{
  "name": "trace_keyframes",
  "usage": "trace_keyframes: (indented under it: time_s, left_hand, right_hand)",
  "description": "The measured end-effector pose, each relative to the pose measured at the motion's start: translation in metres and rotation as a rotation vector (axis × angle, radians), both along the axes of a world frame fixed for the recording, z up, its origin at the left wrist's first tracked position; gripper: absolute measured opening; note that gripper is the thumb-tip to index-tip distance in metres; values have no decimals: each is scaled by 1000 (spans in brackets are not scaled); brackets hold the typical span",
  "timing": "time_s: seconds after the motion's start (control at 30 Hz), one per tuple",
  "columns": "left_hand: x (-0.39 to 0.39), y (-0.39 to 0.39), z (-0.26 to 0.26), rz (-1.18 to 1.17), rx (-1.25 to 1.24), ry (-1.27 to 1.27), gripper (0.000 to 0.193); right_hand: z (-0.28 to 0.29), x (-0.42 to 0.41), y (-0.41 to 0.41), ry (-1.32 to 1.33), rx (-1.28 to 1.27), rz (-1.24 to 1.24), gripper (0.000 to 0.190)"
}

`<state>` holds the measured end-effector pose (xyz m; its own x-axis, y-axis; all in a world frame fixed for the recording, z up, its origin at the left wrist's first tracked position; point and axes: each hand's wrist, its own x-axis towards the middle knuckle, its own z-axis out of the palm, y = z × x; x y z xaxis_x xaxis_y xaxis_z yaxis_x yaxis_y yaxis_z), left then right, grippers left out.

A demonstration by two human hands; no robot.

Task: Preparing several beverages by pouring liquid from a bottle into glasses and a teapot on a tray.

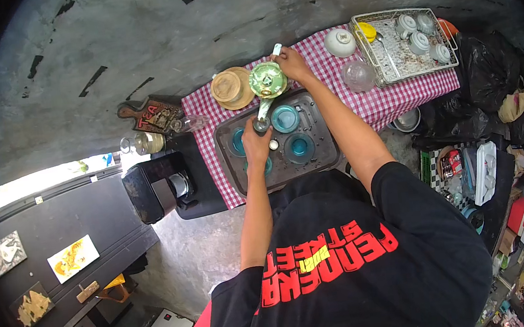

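Note:
My right hand [293, 64] grips the handle side of a green marbled teapot [268, 79], with a white piece, perhaps the handle's end, showing past the fingers. The pot's spout points towards me, over a small glass [261, 124] held in my left hand [257, 141]. Whether liquid is flowing cannot be made out. Beneath both hands lies a dark, wet-looking tray [284, 170]. It carries several blue glass dishes, among them one dish [285, 118] beside the glass and another [299, 148] nearer me. A small white round item [273, 145] sits between them.
Wooden plates [231, 87] stand left of the teapot on a red checked cloth [329, 72]. To the right are an upturned white bowl [340, 43], a clear glass bowl [358, 76] and a wicker tray [394, 76] holding cups. A black coffee machine [150, 189] stands left.

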<state>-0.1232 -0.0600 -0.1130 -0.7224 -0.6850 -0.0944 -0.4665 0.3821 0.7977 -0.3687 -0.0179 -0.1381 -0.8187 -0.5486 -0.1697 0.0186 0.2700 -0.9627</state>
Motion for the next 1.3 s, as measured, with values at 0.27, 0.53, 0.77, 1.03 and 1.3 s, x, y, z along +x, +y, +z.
trace_keyframes:
  time_s: [0.27, 0.53, 0.77, 1.03, 1.3]
  left_hand:
    - [6, 1, -3, -19, -134, -46, 49]
    - [12, 0, -12, -36, -252, -131, 51]
    - [13, 0, -13, -56, -242, -161, 53]
    - [15, 1, -13, -82, -230, -128, 53]
    - [14, 3, -10, -75, -155, -50, 49]
  right_hand:
    - [8, 15, 2, 9, -21, -16, 21]
    - [4, 19, 2, 4, -60, -15, 18]
    - [-11, 18, 2, 17, -97, -30, 22]
    - [-5, 24, 1, 1, -130, -39, 22]
    - [-4, 28, 4, 33, -125, -60, 25]
